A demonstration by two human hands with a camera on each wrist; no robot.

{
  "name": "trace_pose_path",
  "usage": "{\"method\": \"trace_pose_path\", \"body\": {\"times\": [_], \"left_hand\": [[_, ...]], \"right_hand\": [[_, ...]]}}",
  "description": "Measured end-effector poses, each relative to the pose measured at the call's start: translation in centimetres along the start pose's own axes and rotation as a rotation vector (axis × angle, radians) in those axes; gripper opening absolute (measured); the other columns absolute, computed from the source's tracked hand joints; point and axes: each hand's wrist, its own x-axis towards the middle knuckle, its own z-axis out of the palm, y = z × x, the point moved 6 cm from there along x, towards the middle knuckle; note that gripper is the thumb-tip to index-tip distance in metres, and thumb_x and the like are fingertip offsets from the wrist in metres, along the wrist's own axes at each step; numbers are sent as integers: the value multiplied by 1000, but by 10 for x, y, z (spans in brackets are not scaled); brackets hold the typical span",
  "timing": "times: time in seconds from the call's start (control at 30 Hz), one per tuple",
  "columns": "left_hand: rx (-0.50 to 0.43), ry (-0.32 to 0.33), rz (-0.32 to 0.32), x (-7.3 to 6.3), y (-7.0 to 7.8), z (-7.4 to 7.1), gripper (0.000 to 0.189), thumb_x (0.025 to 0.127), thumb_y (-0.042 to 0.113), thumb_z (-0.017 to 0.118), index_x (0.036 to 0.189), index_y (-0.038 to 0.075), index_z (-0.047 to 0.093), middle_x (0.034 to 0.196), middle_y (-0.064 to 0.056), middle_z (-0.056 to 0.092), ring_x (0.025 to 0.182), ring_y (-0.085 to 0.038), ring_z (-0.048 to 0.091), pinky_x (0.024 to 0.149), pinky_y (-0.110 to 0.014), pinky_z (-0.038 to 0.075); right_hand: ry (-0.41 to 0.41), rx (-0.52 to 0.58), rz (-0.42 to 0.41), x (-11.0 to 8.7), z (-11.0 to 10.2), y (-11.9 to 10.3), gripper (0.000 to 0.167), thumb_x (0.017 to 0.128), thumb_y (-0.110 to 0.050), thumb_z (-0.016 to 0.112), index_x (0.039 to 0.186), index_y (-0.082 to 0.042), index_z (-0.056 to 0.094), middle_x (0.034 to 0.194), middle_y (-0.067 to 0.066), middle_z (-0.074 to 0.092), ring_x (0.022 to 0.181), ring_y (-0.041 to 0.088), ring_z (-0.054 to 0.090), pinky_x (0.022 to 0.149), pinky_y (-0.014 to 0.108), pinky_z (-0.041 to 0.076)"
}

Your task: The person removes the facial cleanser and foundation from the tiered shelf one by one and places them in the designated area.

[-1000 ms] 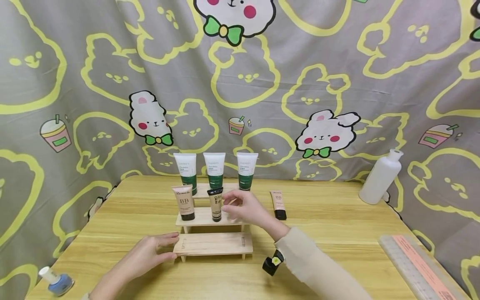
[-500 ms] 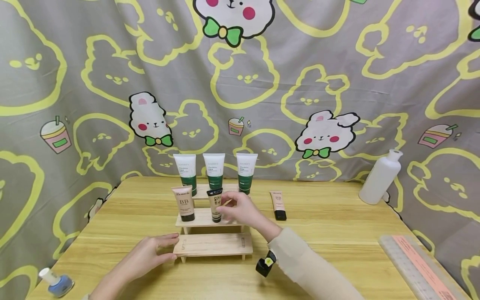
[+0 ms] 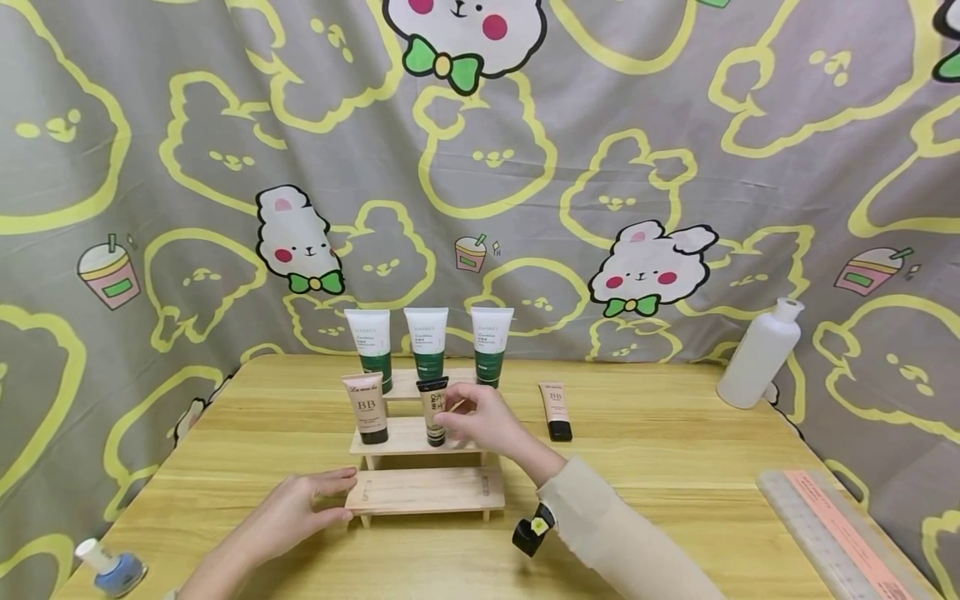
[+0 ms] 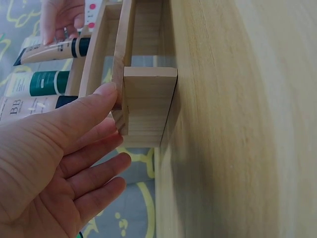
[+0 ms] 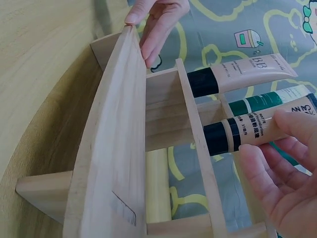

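A three-step wooden stand (image 3: 425, 489) stands on the table. My left hand (image 3: 296, 512) grips the left end of its lowest step between thumb and forefinger, the other fingers loose. On the middle step, my right hand (image 3: 487, 423) pinches a small beige foundation tube (image 3: 432, 410) with a black cap and black end. The right wrist view has thumb and fingers on the body of this tube (image 5: 257, 126), its cap down at the step. To its left on that step stands a pink BB cream tube (image 3: 366, 407). White-and-green tubes (image 3: 427, 337) line the top step.
Another small pink BB tube (image 3: 556, 411) lies on the table right of the stand. A translucent white bottle (image 3: 761, 354) leans at the back right. A ruler (image 3: 832, 533) lies front right, a blue nail polish bottle (image 3: 116, 571) front left. Patterned curtain (image 3: 525, 192) hangs behind.
My right hand has moved slightly left and closed on the beige foundation tube, which has shifted and turned a little. The left hand stays at the lowest step.
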Motion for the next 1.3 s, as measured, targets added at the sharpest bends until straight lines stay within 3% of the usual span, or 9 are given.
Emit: {"method": "trace_pose_path", "body": {"times": [0.23,0.67,0.9,1.3], "left_hand": [[-1,0,-25,-1,-2,1,46,80,36,69,111,2,66,118,-10,61,108,-29,55,90,-46,43],[1,5,-10,0,-2,1,46,81,38,68,110,2,67,117,-10,61,108,-29,55,88,-45,44],[-8,-2,-20,0,-3,2,48,81,40,67,110,2,67,117,-10,61,109,-30,54,89,-46,43],[-8,-4,-11,0,-1,0,46,82,38,67,110,2,67,117,-10,61,109,-31,54,89,-47,43]], "right_hand": [[26,-38,-49,-11,-18,-5,17,83,-11,69,95,1,63,87,6,62,77,19,59,62,28,54],[116,-28,-3,-38,-73,5,22,84,-11,68,98,4,60,90,11,61,83,26,60,61,34,55],[190,-57,61,-52,-108,22,24,84,-15,69,96,3,60,89,9,62,83,20,60,63,37,56],[320,-35,165,-77,-166,63,37,85,-14,67,109,11,53,96,15,58,82,15,59,63,34,56]]}}
